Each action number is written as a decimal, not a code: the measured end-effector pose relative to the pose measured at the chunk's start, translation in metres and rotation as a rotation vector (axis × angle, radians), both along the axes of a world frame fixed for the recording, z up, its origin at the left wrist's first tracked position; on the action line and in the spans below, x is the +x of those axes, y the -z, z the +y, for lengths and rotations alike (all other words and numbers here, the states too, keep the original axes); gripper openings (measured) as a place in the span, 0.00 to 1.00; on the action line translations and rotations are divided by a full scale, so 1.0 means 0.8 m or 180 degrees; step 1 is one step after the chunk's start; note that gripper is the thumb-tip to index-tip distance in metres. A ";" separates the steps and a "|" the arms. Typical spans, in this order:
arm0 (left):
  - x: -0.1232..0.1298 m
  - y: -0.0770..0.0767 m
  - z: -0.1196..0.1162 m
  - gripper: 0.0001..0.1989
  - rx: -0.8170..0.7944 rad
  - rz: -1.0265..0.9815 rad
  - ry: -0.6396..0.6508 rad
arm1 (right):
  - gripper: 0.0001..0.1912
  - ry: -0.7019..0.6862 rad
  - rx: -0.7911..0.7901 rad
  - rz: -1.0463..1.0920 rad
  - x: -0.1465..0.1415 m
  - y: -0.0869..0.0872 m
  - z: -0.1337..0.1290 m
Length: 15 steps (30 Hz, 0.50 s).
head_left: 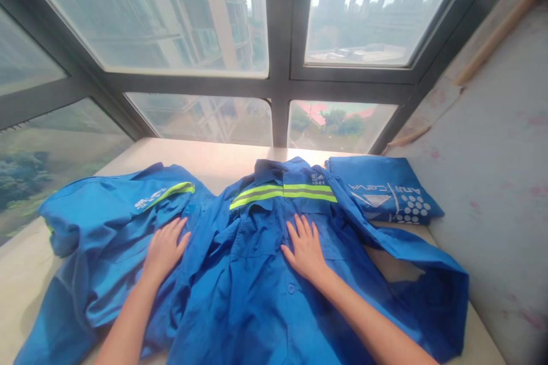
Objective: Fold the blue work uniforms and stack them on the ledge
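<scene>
A blue work jacket [261, 274] with a yellow and grey reflective stripe across its chest lies spread out, front side up, its collar toward the window. My right hand [305, 248] rests flat on the jacket's front near the button placket, fingers apart. Further left, my left hand [166, 246] lies with fingers stretched out where the jacket's sleeve meets a second blue jacket [107, 228]; which cloth it touches I cannot tell. That second jacket is crumpled and shows white lettering and a yellow strip. Neither hand grips anything.
A folded blue garment [377, 182] with white printing lies at the back right. All the clothing rests on a pale sill-like surface [188, 151]. Grey-framed windows [280, 57] rise behind it, and a patterned wall [496, 182] with peeling covering bounds the right side.
</scene>
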State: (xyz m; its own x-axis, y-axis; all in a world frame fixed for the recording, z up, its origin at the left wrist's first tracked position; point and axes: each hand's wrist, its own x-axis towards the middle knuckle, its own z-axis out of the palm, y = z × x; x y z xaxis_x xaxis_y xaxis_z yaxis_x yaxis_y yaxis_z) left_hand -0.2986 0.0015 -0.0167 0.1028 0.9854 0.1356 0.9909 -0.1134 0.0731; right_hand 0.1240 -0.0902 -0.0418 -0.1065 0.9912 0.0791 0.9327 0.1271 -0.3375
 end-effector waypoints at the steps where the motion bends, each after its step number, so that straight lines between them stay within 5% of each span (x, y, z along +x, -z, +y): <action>1: -0.004 0.004 -0.005 0.29 0.0080 0.0138 0.0063 | 0.34 0.0030 0.0002 -0.0039 0.000 0.001 0.006; 10: -0.048 -0.016 -0.031 0.26 0.0446 0.0595 -0.0145 | 0.32 0.0135 0.0075 -0.0162 0.023 0.002 0.059; 15: -0.016 -0.032 -0.081 0.24 0.0252 -0.0419 -0.0174 | 0.31 0.0004 0.0081 -0.0175 0.032 -0.003 0.068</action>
